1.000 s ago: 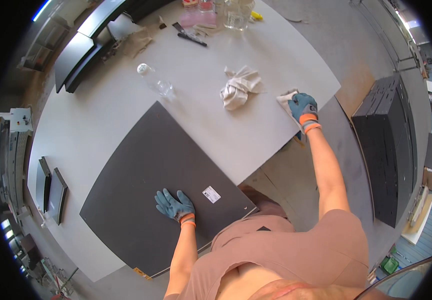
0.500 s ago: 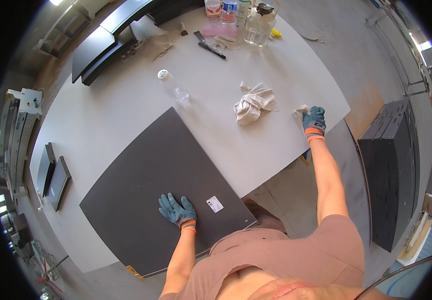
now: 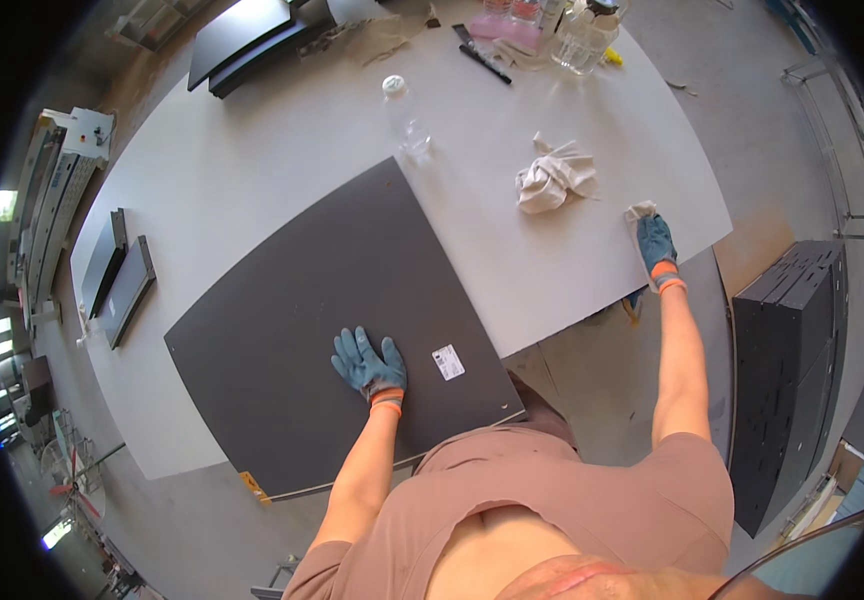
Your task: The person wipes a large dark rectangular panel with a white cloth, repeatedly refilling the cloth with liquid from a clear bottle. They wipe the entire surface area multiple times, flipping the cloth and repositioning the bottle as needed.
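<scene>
My left hand, in a blue-grey glove with an orange cuff, lies flat with fingers spread on a dark grey panel. A small white label is stuck to the panel, right of that hand. Stretched out to the right, my right hand wears a matching glove and holds a pale rag against the light grey table near its edge. The rag pokes out past the fingertips and along the thumb side. A second, crumpled beige rag lies on the table to its left.
A clear plastic bottle stands beyond the panel's far corner. Farther back are a black marker, a clear jug and a pink block. Dark boards lie at the left and far left. Black panels are stacked at right.
The view has shifted, so the table sits higher and more to the right. My right hand's fingers have straightened from a fist over the rag. The left hand stays flat on the panel.
</scene>
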Tool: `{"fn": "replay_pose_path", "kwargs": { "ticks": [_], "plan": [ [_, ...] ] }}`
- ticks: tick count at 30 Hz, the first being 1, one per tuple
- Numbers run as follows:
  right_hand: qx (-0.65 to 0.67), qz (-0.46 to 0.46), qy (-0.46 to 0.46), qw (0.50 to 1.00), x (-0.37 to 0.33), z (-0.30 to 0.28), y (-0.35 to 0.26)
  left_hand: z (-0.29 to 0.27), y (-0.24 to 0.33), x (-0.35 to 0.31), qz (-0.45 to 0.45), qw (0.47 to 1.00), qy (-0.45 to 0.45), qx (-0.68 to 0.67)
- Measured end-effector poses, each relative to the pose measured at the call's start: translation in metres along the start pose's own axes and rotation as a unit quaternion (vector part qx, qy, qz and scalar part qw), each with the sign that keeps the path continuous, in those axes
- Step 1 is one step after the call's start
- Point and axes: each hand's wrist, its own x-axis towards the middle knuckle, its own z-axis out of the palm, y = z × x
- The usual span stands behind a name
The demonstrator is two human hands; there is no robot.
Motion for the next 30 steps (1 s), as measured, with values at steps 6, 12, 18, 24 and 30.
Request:
{"fn": "replay_pose_path", "kwargs": {
  "ticks": [6, 12, 18, 24, 30],
  "plan": [
    [-0.127, -0.01, 0.013, 0.992, -0.031, -0.042, -0.069, 0.004, -0.006, -0.012, -0.007, 1.0, 0.006, 0.018],
    [-0.042, -0.016, 0.163, 0.986, -0.023, -0.046, -0.027, 0.016, 0.011, -0.008, 0.007, 1.0, 0.015, -0.005],
    [0.548, 0.199, -0.087, 0.808, -0.04, -0.079, -0.133, 0.008, 0.008, -0.005, -0.031, 0.999, -0.014, 0.018],
    [0.811, 0.142, -0.33, 0.463, -0.117, -0.082, -0.258, -0.008, 0.102, 0.03, -0.05, 0.901, -0.089, -0.422],
    [0.774, 0.134, -0.331, 0.524, -0.183, -0.083, -0.367, -0.04, 0.19, 0.043, -0.121, 0.723, -0.206, -0.648]
  ]
}}
